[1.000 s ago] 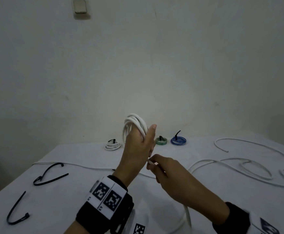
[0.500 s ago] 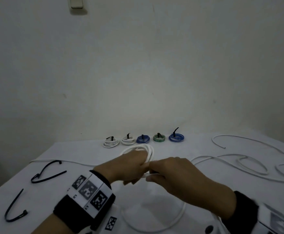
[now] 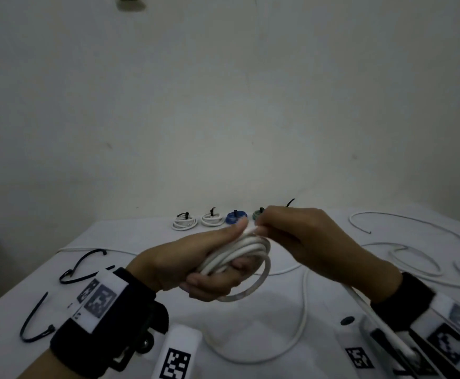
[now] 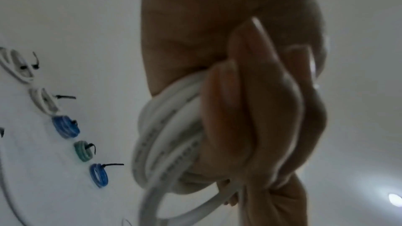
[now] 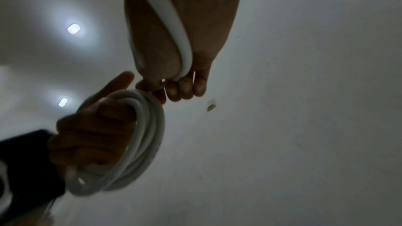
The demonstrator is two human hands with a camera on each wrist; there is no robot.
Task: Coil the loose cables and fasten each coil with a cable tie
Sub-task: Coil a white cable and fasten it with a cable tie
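A white cable coil (image 3: 239, 253) of several turns is wound round the fingers of my left hand (image 3: 196, 258), held above the table with the thumb pressed on top. In the left wrist view the coil (image 4: 165, 137) wraps the curled fingers (image 4: 250, 118). My right hand (image 3: 300, 236) pinches the cable right at the coil's top edge. The free cable (image 5: 165, 16) runs from that pinch back along my right palm. Its loose tail (image 3: 300, 324) loops down on the white table (image 3: 141, 236).
Finished coils stand in a row at the table's far edge: two white (image 3: 185, 222), a blue (image 3: 235, 216), a green (image 4: 83, 150), another blue (image 4: 99, 174). Black cable ties (image 3: 81, 266) lie at the left. More loose white cable (image 3: 414, 258) sprawls at the right.
My left hand has turned from upright to lying sideways, and the coil has gained another turn. My right hand has come up from below to the coil's top.
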